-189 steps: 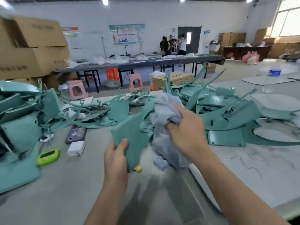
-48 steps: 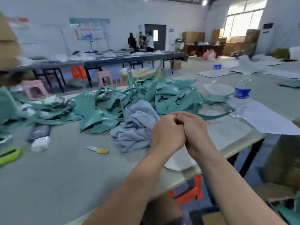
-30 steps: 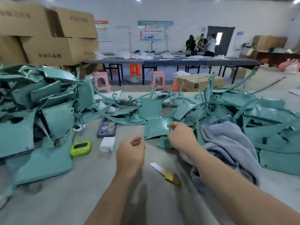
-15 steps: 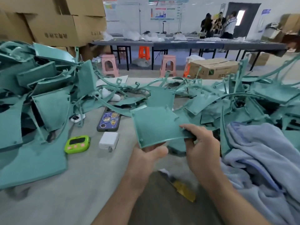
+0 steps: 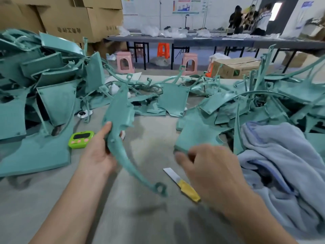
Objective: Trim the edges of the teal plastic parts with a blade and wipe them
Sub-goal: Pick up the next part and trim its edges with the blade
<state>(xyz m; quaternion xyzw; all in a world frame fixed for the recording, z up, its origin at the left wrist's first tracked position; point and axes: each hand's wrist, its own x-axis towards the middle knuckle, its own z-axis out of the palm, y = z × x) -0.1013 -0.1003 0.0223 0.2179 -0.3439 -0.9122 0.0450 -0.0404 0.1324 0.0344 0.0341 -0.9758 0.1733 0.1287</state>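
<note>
My left hand (image 5: 98,154) grips a curved teal plastic part (image 5: 121,131) with a flat upper section and a thin tail that ends in a small ring at the lower right. My right hand (image 5: 209,168) hovers blurred above the grey table (image 5: 147,143), holding nothing, fingers loosely curled toward the blade (image 5: 181,184). That blade, a bare metal strip with yellow tape on its handle end, lies on the table just left of my right hand. A grey-blue cloth (image 5: 281,166) is bunched at the right. Heaps of teal parts (image 5: 44,88) cover the left and far side.
A green timer (image 5: 81,139) lies left of my left hand. A flat teal panel (image 5: 195,132) rests beyond my right hand. Cardboard boxes (image 5: 73,16) stack at the back left. Pink and orange stools, a long table and several people stand in the background.
The flat teal panel I held in both hands is gone from them. My left hand now holds a curved part, and my right hand has let go and dropped toward the blade.
</note>
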